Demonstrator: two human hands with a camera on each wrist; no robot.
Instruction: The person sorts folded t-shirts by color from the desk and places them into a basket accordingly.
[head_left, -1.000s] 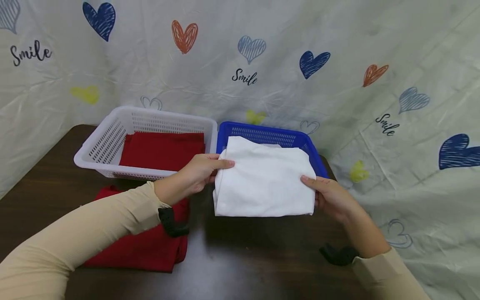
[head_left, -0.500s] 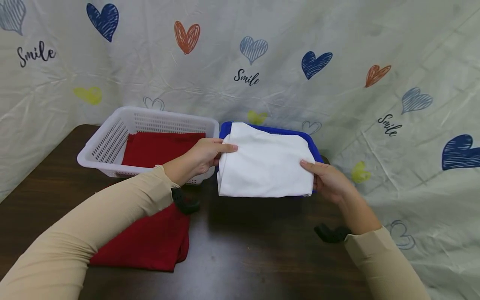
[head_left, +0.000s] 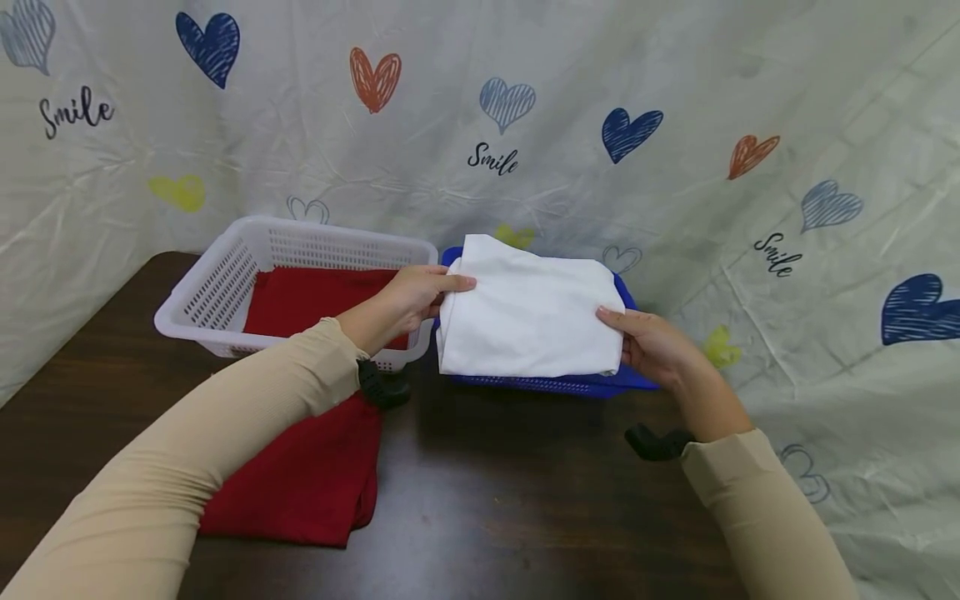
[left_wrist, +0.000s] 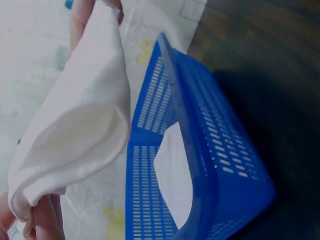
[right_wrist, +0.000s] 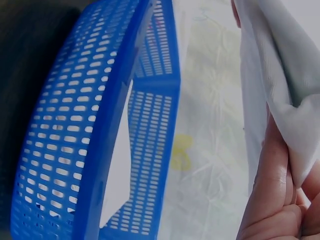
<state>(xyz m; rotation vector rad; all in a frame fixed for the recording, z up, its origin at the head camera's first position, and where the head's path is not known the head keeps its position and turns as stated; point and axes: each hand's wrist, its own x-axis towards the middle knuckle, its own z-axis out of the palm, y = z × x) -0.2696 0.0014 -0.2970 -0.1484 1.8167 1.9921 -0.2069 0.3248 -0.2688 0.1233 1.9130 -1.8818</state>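
A folded white cloth point(head_left: 532, 312) is held flat between both hands above the blue basket point(head_left: 555, 384). My left hand point(head_left: 408, 304) pinches its left edge, thumb on top and fingers beneath. On the opposite edge, my right hand point(head_left: 656, 346) grips the cloth the same way. Both wrist views show the cloth point(left_wrist: 75, 110) clear of the basket's rim, its folded layers sagging open at one side. Inside the blue basket, another white cloth point(left_wrist: 174, 175) lies low; in the head view the held cloth hides it.
Left of the blue basket stands a white basket point(head_left: 183, 312) with folded red cloth point(head_left: 315, 292) inside. A folded red cloth point(head_left: 307, 475) lies on the dark table point(head_left: 480, 517), partly under the left forearm. A curtain with printed hearts point(head_left: 420, 192) hangs behind the baskets.
Both hands have carried the white cloth forward, away from me, so it now covers most of the blue basket's opening in the head view. The baskets and red cloths have stayed put.
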